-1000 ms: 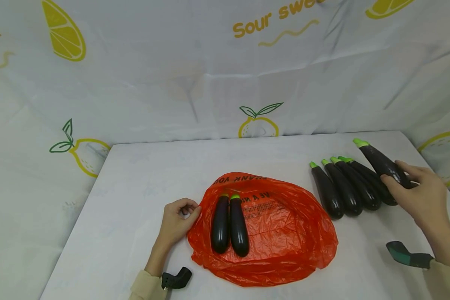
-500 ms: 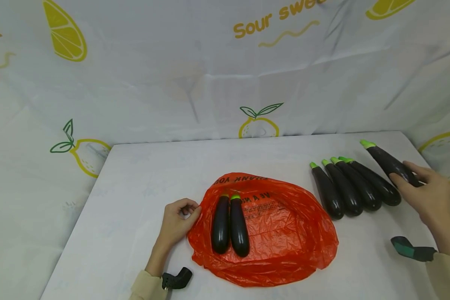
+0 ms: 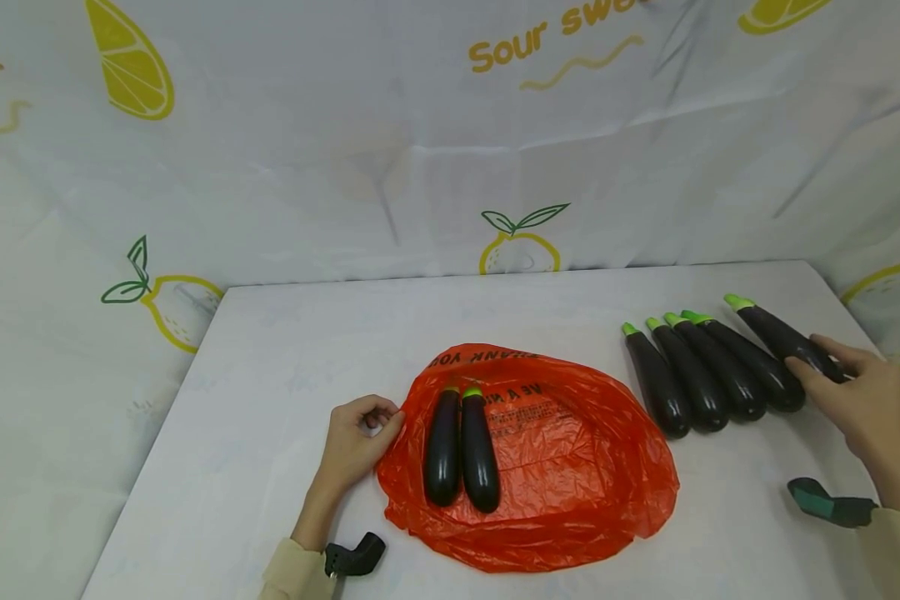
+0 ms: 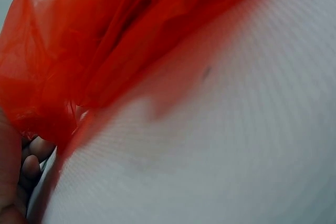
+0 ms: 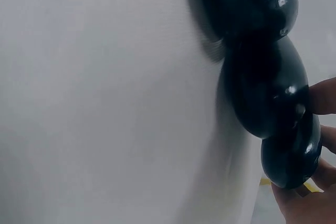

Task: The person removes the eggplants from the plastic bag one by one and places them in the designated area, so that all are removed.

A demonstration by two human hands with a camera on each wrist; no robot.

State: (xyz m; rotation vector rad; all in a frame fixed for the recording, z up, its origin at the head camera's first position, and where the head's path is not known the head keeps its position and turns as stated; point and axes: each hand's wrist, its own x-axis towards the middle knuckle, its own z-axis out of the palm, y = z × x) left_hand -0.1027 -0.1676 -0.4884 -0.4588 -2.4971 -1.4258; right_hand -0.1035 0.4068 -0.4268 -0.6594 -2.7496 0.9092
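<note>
My left hand [image 3: 360, 437] pinches the left rim of a red plastic bag [image 3: 555, 475] spread on the table. In the left wrist view, the bag's film [image 4: 68, 66] gathers between the thumb and curled fingers. Two dark eggplants [image 3: 442, 450] with green stem ends lie side by side on the bag's left part. At the right, my right hand [image 3: 858, 392] grips another eggplant [image 3: 783, 335] by its thick end, stem pointing away and left. It overlaps the end of a row of several eggplants [image 3: 697, 375]. The right wrist view shows its rounded end [image 5: 289, 156] against the fingers.
The white table [image 3: 270, 375] has its far edge against a hanging white sheet [image 3: 307, 167] printed with lemons. Black wrist mounts [image 3: 355, 555] stick out from both wrists. The eggplant row lies just beyond the bag's right rim.
My right hand has moved right with the eggplant, and its stem end has come down toward the table beside the row. The left hand and bag stay put.
</note>
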